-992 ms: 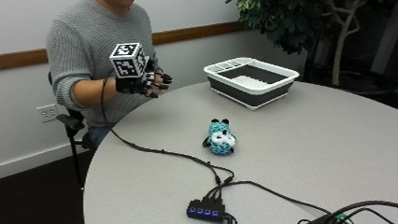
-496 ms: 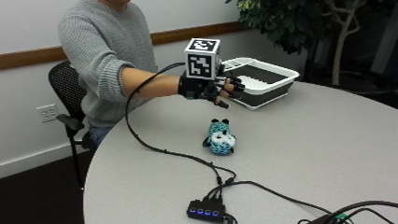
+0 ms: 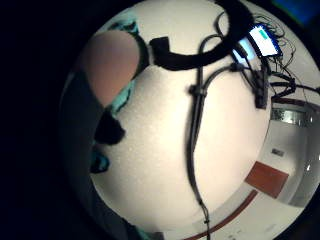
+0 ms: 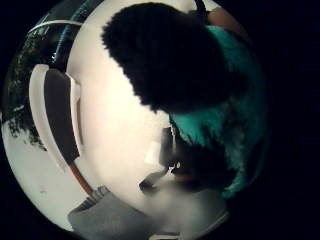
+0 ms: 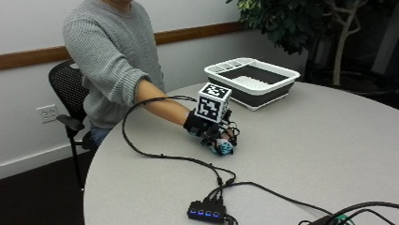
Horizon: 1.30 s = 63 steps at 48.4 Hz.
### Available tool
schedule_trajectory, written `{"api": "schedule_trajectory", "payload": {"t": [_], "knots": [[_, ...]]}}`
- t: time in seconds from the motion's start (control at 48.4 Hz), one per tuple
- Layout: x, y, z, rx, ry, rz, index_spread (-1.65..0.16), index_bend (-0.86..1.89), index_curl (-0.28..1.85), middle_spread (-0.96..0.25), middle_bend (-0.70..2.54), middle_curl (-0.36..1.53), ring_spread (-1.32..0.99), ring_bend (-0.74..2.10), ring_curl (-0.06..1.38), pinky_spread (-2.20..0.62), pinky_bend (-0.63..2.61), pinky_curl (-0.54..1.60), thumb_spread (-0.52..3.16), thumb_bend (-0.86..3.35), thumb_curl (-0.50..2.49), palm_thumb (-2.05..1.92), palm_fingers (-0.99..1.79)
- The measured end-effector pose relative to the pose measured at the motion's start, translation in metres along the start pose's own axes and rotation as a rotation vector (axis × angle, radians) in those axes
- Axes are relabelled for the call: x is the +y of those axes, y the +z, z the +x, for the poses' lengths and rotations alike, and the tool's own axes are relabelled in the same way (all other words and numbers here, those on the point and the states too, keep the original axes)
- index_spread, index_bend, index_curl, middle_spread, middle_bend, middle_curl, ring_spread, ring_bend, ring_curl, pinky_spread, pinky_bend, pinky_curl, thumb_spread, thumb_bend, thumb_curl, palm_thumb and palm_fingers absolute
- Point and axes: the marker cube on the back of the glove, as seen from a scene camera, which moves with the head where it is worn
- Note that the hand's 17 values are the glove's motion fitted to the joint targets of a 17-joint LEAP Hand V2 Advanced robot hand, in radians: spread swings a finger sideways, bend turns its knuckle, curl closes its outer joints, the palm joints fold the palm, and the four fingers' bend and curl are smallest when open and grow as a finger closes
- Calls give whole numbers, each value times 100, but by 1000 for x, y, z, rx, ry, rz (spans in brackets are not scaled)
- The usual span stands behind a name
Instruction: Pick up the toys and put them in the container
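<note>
Right hand (image 5: 212, 131) seemingly grasps the teal-and-black plush toy (image 5: 221, 146).

open tabletop (image 5: 324, 140) between toy (image 5: 221, 146) and container (image 5: 252, 82), black hub (image 5: 205, 211) and cables near front edge

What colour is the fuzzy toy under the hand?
The toy is turquoise and black, seen best in the right thumb side palm view.

The toy (image 5: 222, 146) lies on the table (image 5: 324, 140) toward its middle, under the right hand (image 5: 209, 125). The container (image 5: 252, 82) stands at the far edge, well apart.
</note>
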Motion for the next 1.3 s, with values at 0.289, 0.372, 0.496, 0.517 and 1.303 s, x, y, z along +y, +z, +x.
{"api": "schedule_trajectory", "payload": {"t": [0.289, 0.372, 0.496, 0.517, 1.303], "knots": [[1, -58, -8, -7, -45, 304, -42, 30, 40, -34, 55, 39, -34, 45, 24, -3, 75, 32, 135, 8, 30, 28, 64], [4, -82, -1, -47, -36, 426, -43, 29, 40, -36, 50, 38, -37, 61, 29, -4, 71, 31, 130, 5, 30, 27, 71], [5, -96, 8, -53, -39, 380, -43, 32, 42, -38, 51, 39, -40, 68, 30, -5, 64, 29, 126, -3, 28, 16, 78], [5, -97, 9, -58, -39, 368, -43, 31, 42, -38, 50, 39, -40, 67, 31, -5, 65, 30, 125, -4, 27, 13, 74], [1, 13, -36, 9, -130, -7, -44, 44, 46, -21, 18, 28, -11, 18, 18, 5, 104, 38, 117, 1, 27, 8, 5]]}}
